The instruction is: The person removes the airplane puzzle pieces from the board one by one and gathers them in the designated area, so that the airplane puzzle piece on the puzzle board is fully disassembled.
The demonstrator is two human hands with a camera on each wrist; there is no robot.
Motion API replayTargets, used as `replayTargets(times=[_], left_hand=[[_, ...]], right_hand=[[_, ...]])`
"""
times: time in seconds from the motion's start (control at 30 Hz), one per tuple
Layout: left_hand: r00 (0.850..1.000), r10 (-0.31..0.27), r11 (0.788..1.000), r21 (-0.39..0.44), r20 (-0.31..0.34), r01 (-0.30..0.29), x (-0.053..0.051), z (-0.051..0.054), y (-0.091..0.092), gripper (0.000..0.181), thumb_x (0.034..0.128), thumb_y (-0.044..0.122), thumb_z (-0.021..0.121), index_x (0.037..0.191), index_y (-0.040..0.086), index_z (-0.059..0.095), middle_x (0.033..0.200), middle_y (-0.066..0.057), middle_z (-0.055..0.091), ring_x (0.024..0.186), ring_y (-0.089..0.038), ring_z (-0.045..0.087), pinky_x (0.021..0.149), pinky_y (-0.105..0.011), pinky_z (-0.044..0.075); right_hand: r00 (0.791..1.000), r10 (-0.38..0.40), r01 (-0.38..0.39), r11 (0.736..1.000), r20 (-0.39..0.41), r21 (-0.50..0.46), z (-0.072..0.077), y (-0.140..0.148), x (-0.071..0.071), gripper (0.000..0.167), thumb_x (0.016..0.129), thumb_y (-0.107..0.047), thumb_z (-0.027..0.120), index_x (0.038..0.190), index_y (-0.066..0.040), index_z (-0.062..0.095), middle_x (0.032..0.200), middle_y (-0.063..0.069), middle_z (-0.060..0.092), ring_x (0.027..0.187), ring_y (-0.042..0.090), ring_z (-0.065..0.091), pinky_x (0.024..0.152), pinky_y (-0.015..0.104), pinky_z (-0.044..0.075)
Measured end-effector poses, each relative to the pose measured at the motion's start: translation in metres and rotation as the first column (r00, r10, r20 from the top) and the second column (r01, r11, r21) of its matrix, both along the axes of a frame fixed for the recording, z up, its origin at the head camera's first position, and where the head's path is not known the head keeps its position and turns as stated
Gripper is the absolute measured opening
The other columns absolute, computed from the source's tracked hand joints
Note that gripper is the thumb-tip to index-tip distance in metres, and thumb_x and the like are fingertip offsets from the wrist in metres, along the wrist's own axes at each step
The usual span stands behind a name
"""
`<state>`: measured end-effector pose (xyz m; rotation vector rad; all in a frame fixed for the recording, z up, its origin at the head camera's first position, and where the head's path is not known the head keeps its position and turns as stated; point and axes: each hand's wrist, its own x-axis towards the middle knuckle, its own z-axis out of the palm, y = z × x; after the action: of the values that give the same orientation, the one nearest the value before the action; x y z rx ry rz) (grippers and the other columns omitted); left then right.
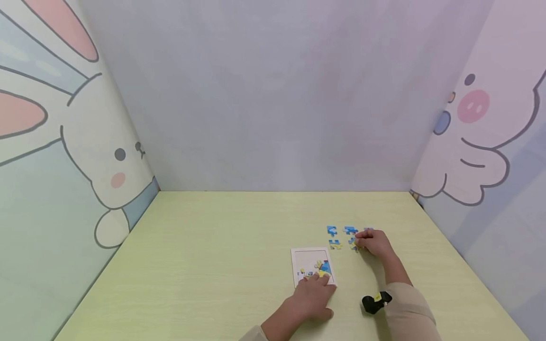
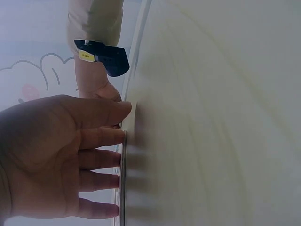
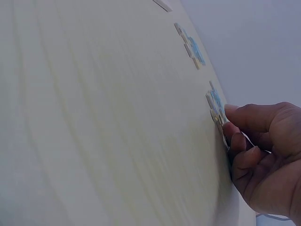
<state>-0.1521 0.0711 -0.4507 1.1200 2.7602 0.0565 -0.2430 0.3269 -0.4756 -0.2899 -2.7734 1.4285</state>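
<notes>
A white-bordered jigsaw tray (image 1: 300, 250) lies on the table, with a few blue and yellow pieces (image 1: 325, 266) set along its lower and right parts. My left hand (image 1: 312, 297) rests over its near edge with the fingers spread and straight; the left wrist view shows the fingertips at that edge. Beyond the tray, my right hand (image 1: 375, 244) pinches the edge of a blue and yellow puzzle piece (image 1: 352, 242) between thumb and fingers. In the right wrist view, the fingertips partly cover that puzzle piece (image 3: 215, 104).
Other loose pieces lie around the right hand: a blue one (image 1: 332, 231), a blue and yellow one (image 1: 335, 245), another blue one (image 1: 350, 230) and one partly behind the hand (image 1: 368, 229). A dark wrist device (image 1: 376, 302) sits by the right sleeve. Cartoon-printed walls enclose the table.
</notes>
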Motion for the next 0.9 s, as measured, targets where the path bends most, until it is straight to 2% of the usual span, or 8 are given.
replayTargets(times=[0.4,0.57,0.77,0.9], left_hand=[[1.0,-0.017,1.0,-0.008,0.0,0.017,-0.002,0.0,-0.002,0.05,0.0781,0.044,0.069,0.124,0.027,0.057,0.133,0.007,0.047,0.122,-0.017,0.044,0.087,-0.041,0.043],[1.0,-0.026,1.0,-0.015,-0.01,0.026,0.0,-0.001,-0.002,0.05,0.0778,0.045,0.069,0.123,0.028,0.057,0.133,0.007,0.047,0.121,-0.018,0.044,0.085,-0.04,0.044],[1.0,-0.02,1.0,-0.015,0.0,0.02,0.0,-0.002,-0.001,0.05,0.0779,0.045,0.069,0.123,0.028,0.057,0.133,0.008,0.047,0.121,-0.017,0.044,0.085,-0.041,0.044],[1.0,-0.013,1.0,-0.009,0.003,0.013,-0.001,-0.001,-0.001,0.05,0.0777,0.045,0.069,0.123,0.027,0.057,0.132,0.007,0.047,0.121,-0.018,0.044,0.086,-0.041,0.044]], right_hand=[[0.999,0.015,-0.012,0.995,0.029,-0.095,0.007,-0.014,0.018,0.025,0.09,-0.012,0.059,0.105,0.007,0.06,0.079,0.008,0.058,0.067,0.02,0.052,0.056,0.031,0.044],[0.996,0.084,-0.081,0.988,0.012,-0.131,0.017,-0.016,0.028,0.027,0.091,-0.011,0.058,0.108,0.009,0.057,0.081,0.012,0.059,0.07,0.023,0.053,0.058,0.033,0.045],[0.98,0.195,-0.197,0.977,-0.03,-0.086,0.026,-0.017,0.038,0.029,0.09,-0.014,0.06,0.108,0.008,0.06,0.087,0.013,0.061,0.077,0.024,0.056,0.068,0.036,0.045],[0.977,0.215,-0.215,0.973,-0.004,-0.085,0.032,-0.018,0.044,0.035,0.091,-0.022,0.061,0.112,0.006,0.061,0.093,0.013,0.063,0.084,0.024,0.058,0.072,0.038,0.045]])
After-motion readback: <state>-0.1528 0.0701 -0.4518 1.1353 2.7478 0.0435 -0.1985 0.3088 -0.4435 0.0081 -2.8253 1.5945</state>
